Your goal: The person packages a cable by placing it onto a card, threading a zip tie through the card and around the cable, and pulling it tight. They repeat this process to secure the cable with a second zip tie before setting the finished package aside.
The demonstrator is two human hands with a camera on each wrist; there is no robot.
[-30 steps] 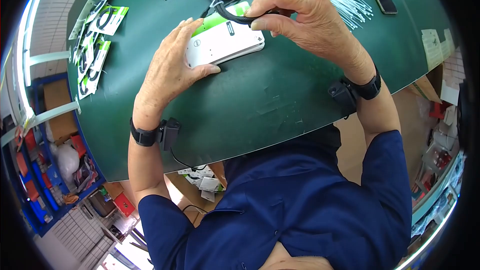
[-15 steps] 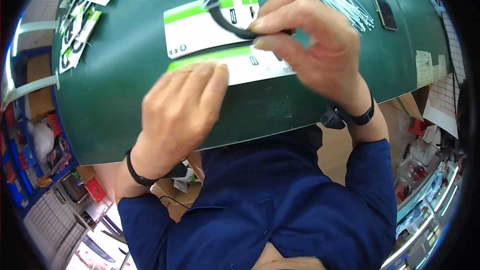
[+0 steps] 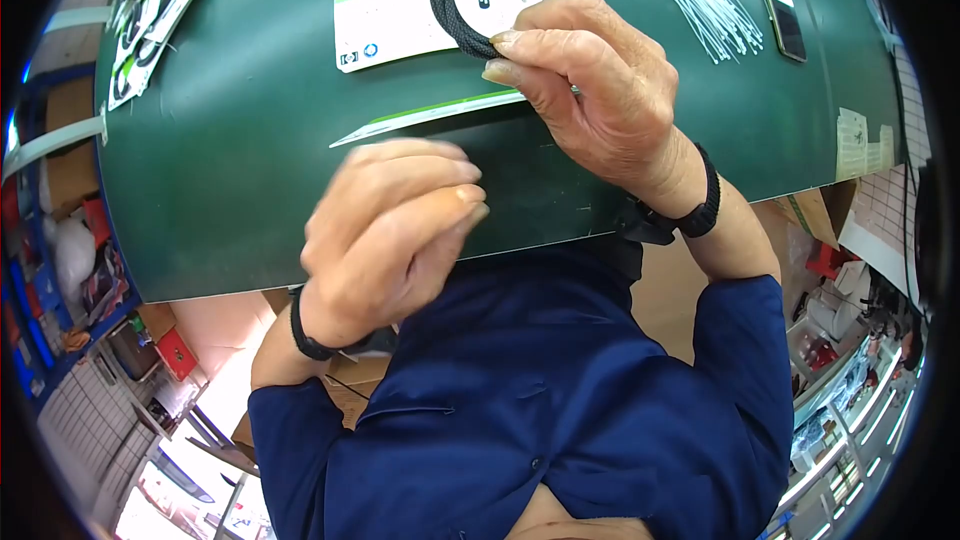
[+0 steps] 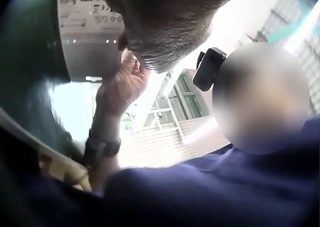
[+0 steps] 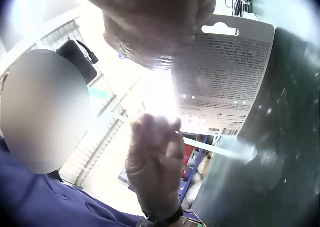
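The green table [image 3: 220, 200] fills most of the head view, with a person in navy clothing [image 3: 560, 390] at its near edge. Of the 2 hands, the left hand [image 3: 390, 230] is blurred, raised near that edge with its fingers loosely bent and thumb close to the forefinger; no item shows in it. The right hand [image 3: 605, 90] pinches a black coil of braided cable between thumb and forefinger, 2 tips nearly together at the coil's lower side; its other fingers are bent behind. A group of carded packs [image 3: 150, 25] lies overlapping at the far left. 1 white-and-green flat card [image 3: 395, 25] lies beyond the hands, partly covered by the coil; a 2nd edge-on card [image 3: 430, 117] runs between the hands, its right end hidden behind the right hand, so I cannot tell whether fingers grip it. The coil [image 3: 457, 28] loops up and away from the right fingertips, its top cut off by the frame. White cable ties [image 3: 705, 10] lie to the right of it, and a dark phone [image 3: 777, 5] lies just beyond them.
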